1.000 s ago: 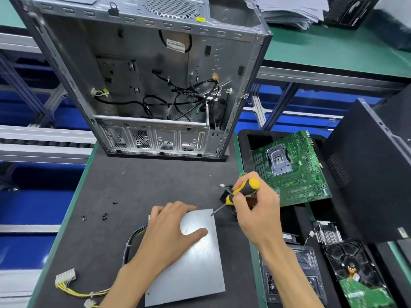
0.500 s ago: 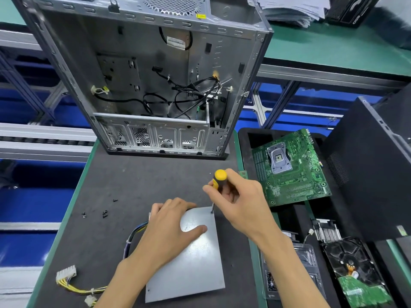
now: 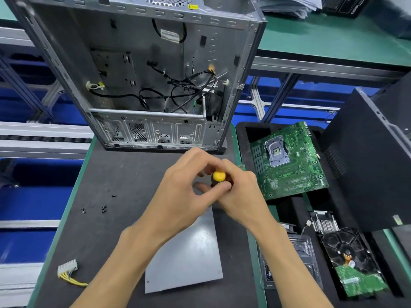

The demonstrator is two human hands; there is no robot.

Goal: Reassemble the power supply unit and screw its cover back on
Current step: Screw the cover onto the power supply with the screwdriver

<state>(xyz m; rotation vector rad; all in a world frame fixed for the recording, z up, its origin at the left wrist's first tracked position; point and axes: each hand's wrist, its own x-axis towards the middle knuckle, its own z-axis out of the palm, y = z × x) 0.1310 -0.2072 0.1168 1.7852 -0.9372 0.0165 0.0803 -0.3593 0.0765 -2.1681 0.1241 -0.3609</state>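
The power supply unit (image 3: 186, 254) lies flat on the dark mat, its plain grey cover facing up. A screwdriver with a yellow and black handle (image 3: 219, 177) stands upright over the cover's far right corner; its tip is hidden by my hands. My right hand (image 3: 238, 194) grips the handle from the right. My left hand (image 3: 184, 196) has come up off the cover and its fingers close around the same handle from the left. The unit's yellow wires and white connector (image 3: 67, 268) trail out at the near left.
An open computer case (image 3: 142, 74) stands at the mat's far edge. Several small black screws (image 3: 103, 207) lie loose on the mat to the left. A black tray on the right holds a green motherboard (image 3: 289, 161), a heatsink (image 3: 324, 223) and a hard drive (image 3: 353, 263).
The screwdriver went from slanted to upright over the cover's corner. My left hand lifted off the cover and joined my right hand on the handle.
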